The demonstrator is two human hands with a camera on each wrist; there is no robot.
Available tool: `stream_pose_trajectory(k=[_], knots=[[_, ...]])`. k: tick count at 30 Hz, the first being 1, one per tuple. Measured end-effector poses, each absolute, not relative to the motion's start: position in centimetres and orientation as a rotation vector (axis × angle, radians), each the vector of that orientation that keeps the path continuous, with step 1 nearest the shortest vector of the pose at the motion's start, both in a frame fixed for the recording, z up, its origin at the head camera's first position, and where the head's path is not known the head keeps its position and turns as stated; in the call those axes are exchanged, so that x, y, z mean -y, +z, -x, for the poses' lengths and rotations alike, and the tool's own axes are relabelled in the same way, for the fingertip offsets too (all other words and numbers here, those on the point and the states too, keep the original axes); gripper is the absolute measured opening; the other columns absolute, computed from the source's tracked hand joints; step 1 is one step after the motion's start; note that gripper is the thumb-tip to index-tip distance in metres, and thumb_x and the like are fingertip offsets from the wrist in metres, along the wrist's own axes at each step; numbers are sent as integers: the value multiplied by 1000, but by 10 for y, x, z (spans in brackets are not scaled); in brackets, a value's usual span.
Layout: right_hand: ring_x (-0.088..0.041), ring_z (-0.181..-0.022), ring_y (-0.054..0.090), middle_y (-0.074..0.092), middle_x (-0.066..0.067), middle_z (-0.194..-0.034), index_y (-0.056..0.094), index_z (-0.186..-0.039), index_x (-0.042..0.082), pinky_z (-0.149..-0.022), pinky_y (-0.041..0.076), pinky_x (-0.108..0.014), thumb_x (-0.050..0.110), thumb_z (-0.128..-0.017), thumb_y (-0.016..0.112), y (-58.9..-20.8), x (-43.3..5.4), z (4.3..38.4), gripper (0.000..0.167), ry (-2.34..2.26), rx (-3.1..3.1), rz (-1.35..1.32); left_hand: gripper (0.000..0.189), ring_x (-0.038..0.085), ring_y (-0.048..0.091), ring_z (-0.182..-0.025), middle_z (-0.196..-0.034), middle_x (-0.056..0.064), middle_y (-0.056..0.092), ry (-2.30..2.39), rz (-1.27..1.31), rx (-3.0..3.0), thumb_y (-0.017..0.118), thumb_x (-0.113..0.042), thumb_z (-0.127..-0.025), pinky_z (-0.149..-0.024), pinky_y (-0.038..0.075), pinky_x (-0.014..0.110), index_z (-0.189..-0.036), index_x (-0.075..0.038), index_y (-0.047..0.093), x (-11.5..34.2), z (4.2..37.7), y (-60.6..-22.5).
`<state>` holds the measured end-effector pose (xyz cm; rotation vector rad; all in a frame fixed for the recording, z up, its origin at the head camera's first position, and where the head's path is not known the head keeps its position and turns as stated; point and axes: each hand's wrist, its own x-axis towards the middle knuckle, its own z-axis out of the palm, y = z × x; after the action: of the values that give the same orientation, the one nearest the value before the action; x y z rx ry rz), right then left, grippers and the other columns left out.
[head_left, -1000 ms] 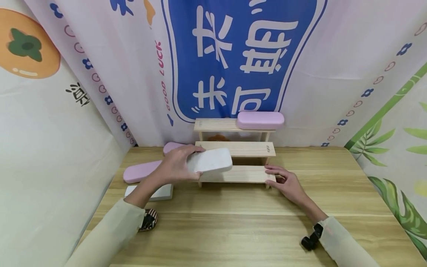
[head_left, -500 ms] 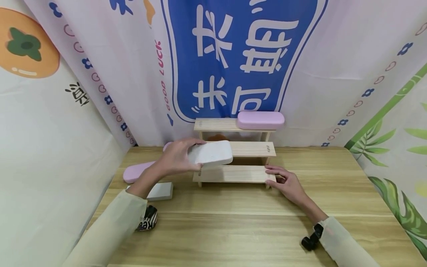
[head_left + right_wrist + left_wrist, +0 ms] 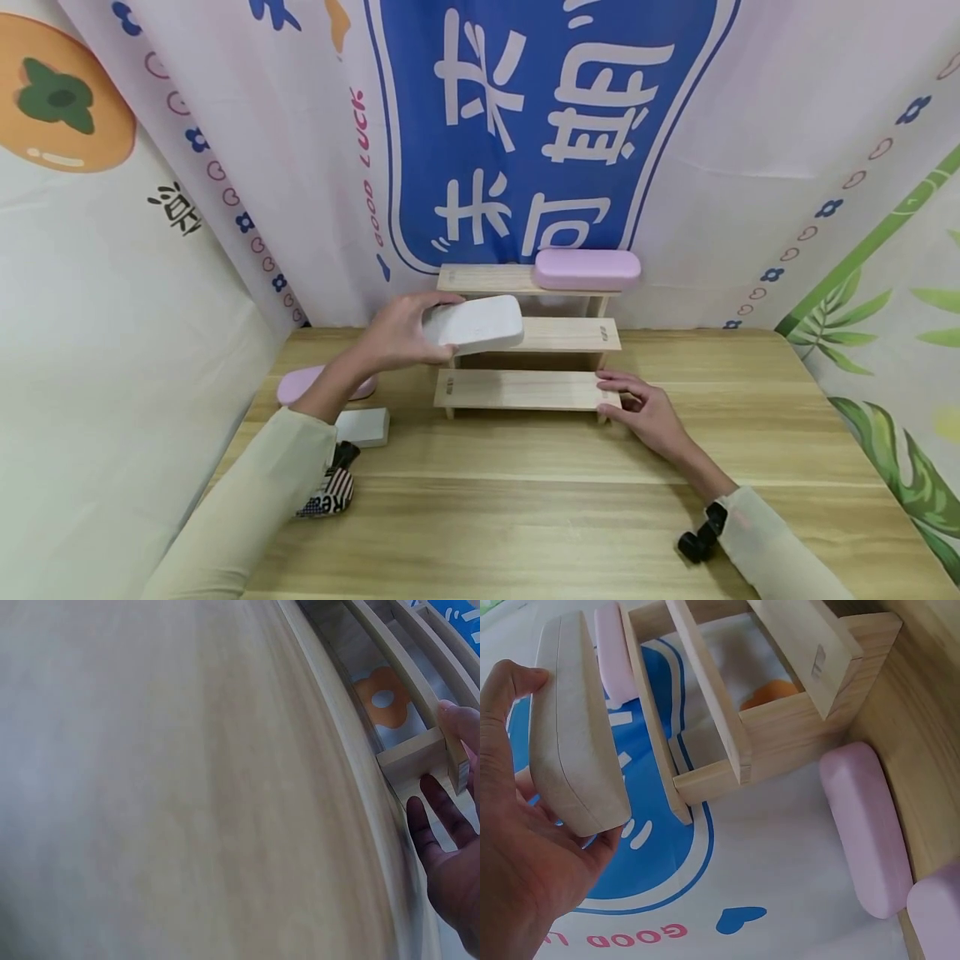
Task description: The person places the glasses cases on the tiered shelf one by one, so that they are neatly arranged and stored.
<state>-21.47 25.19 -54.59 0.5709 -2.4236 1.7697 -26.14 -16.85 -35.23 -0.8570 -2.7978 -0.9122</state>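
Note:
My left hand (image 3: 405,333) grips a white glasses case (image 3: 480,323) by its left end, thumb on the near side and fingers at the far side. A seam along its side shows in the left wrist view. It hangs in front of the three-tier wooden rack (image 3: 517,389), overlapping the middle and upper tiers' left part in the head view. My right hand (image 3: 641,412) holds the right end of the lowest tier, fingers on the board and thumb at its front edge. A lilac glasses case (image 3: 587,270) lies on the right of the top tier.
Left of the rack, a lilac case (image 3: 300,383) and a white box (image 3: 363,427) lie on the wooden table (image 3: 525,517), partly behind my left forearm. The left wrist view shows two lilac cases, one farther back (image 3: 866,829). A printed curtain (image 3: 750,167) hangs behind the rack.
My left hand has raised the white glasses case from in front of the middle and lowest tiers to between the middle and top ones. My right hand has stayed put.

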Motion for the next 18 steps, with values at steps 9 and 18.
stream_pose_trajectory(k=[9, 18], knots=[[1, -130, 59, 63, -14, -148, 75, -128, 5, -91, 56, -17, 6, -94, 81, -545, -251, 214, 35, 1778, 2418, -570, 74, 28, 63, -108, -136, 14, 69, -895, 841, 2779, 86, -30, -71, -89, 55, 43, -140, -11, 68, 173, 277, -352], [0, -129, 59, 63, -15, -147, 75, -128, 6, -89, 56, -17, 6, -93, 81, -547, -252, 215, 35, 1793, 2399, -564, 72, 26, 64, -102, -134, 11, 70, -865, 805, 2776, 85, -34, -73, -79, 54, 39, -140, -14, 68, 169, 296, -349]])
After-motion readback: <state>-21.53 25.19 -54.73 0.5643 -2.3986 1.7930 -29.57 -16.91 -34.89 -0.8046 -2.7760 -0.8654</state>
